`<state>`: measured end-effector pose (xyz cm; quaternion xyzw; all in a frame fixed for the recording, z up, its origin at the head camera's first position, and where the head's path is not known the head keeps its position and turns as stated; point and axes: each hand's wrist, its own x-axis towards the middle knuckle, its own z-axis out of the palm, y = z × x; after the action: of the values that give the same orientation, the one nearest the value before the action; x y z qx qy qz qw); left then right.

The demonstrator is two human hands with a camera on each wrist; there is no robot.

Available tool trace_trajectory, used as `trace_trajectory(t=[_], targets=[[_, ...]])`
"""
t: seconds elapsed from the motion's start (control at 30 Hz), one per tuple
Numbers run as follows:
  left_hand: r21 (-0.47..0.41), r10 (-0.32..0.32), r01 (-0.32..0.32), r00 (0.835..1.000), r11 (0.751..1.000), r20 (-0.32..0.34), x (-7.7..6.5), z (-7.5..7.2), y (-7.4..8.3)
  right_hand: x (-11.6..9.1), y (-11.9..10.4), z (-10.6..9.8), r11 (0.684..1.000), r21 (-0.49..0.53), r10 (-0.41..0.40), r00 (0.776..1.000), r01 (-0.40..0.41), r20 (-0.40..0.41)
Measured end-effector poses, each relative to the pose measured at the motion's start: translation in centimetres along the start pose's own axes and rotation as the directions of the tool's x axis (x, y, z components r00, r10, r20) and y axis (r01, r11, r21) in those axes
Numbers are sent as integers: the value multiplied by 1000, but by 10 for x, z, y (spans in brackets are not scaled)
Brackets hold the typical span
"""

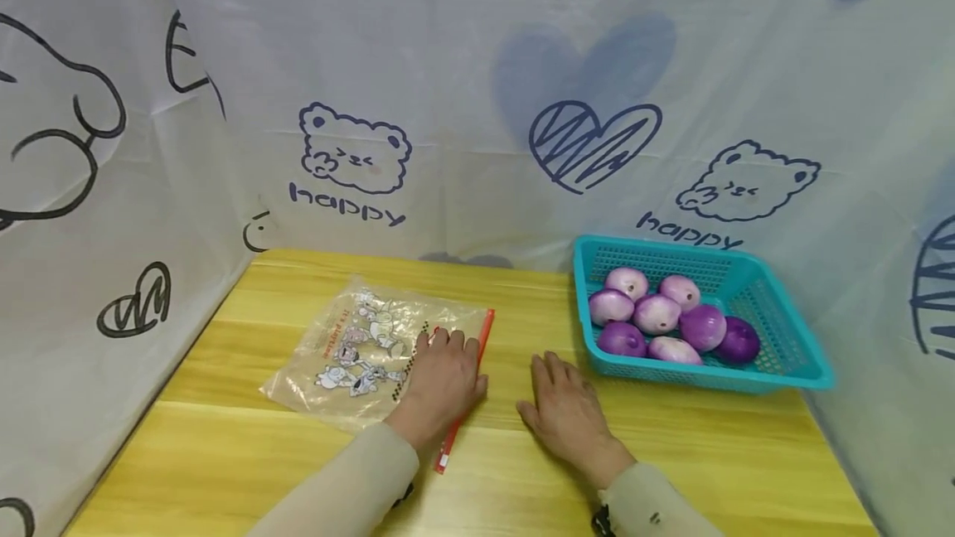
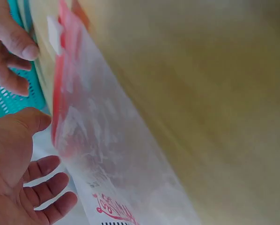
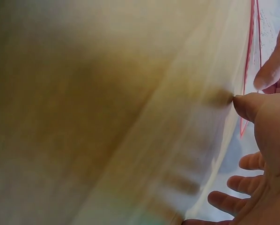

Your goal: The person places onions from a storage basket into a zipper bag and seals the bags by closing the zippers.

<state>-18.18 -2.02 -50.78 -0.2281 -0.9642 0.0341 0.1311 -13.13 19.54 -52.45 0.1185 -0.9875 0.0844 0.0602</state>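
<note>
A clear zip bag [image 1: 306,371] with cartoon animals printed on it lies flat on the table. Along its right side runs a red zip strip [image 1: 488,323], with a white slider [image 2: 55,35] at the near end. Over the bag, close to that strip, is my left hand [image 1: 442,379], fingers spread and loosely bent, holding nothing. My right hand [image 1: 570,413] rests on the tabletop between the bag and the basket, its fingers relaxed and its thumb towards the bag. In the right wrist view its thumb and fingertips meet the table surface.
At the back right stands a turquoise plastic basket [image 1: 794,338] holding several purple onions [image 1: 656,315]. The yellow wood-grain table [image 1: 246,454] ends against a white printed cloth [image 1: 462,89] behind and at the sides.
</note>
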Motion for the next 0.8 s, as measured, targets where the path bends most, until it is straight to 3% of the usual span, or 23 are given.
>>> trace_trajectory(t=[0.3, 0.47, 0.67, 0.8], targets=[[15, -1, 0, 998, 1000, 56, 9, 6, -5, -1, -1, 1, 1000, -19, -7, 1000, 7, -15], [41, 23, -24, 999, 999, 46, 10, 4, -12, -1, -2, 1, 999, -36, -22, 999, 21, -24], [59, 27, -24, 999, 998, -46, 10, -15, -20, 3, -5, 0, 998, -52, -38, 997, 34, -62], [66, 17, -8, 989, 998, -145, 12, -30, -22, 8, -12, -3, 999, -40, -15, 988, 9, -153]])
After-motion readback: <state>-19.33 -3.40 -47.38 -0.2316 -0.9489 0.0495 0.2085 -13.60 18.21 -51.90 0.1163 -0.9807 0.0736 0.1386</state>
